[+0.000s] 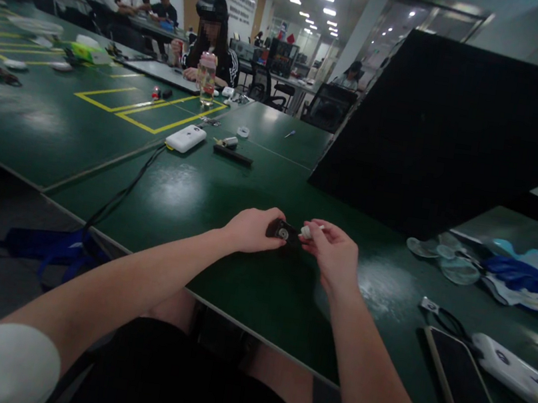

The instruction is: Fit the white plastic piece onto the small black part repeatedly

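Over the green table [235, 291], my left hand [255, 230] is closed around a small dark part [284, 233] with a pale round disc set in its face. Just to its right, my right hand [336, 255] pinches a small white round piece [307, 232] with a thin pale stem. The white piece is close to the dark part; whether they touch I cannot tell. Beyond my hands lie a black bar [233, 155], a small silver cylinder [229, 142], a white ring [243, 131] and a thin blue-handled tool [290, 134].
A large black panel [451, 134] leans at the right. Nearby lie blue and white gloves [521, 274], a phone [472, 400] and a white power bank [512, 366]. Another white power bank [186, 138] trails a cable over the front edge. Across sits a person [226, 67] behind a bottle [206, 84].
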Available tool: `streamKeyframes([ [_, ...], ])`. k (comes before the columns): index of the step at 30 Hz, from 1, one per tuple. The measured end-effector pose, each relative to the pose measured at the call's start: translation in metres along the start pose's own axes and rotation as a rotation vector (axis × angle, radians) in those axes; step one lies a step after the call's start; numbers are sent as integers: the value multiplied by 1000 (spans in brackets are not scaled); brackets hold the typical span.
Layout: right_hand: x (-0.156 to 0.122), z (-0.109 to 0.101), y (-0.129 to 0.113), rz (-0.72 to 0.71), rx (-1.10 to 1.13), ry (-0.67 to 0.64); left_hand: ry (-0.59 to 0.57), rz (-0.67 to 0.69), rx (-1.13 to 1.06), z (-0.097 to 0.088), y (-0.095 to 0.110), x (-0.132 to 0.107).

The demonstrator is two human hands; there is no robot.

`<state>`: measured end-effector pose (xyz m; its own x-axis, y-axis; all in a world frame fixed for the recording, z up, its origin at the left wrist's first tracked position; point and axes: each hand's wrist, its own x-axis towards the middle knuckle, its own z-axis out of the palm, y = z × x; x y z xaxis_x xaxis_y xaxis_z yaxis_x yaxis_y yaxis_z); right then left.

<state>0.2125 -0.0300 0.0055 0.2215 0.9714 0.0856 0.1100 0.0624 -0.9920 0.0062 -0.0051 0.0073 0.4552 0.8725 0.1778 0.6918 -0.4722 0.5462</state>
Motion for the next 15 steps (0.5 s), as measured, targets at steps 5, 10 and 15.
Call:
streamKeyframes([
  [5, 0, 3, 4, -195, -128, 23, -12, -8, 2, 0, 1, 1],
  [10, 2, 4, 7, -324, -235, 7, -20, -12, -12, -1, 2, 1],
  [15, -2, 1, 2, -294, -360, -43, -27, -40, -25, -2, 2, 2],
])
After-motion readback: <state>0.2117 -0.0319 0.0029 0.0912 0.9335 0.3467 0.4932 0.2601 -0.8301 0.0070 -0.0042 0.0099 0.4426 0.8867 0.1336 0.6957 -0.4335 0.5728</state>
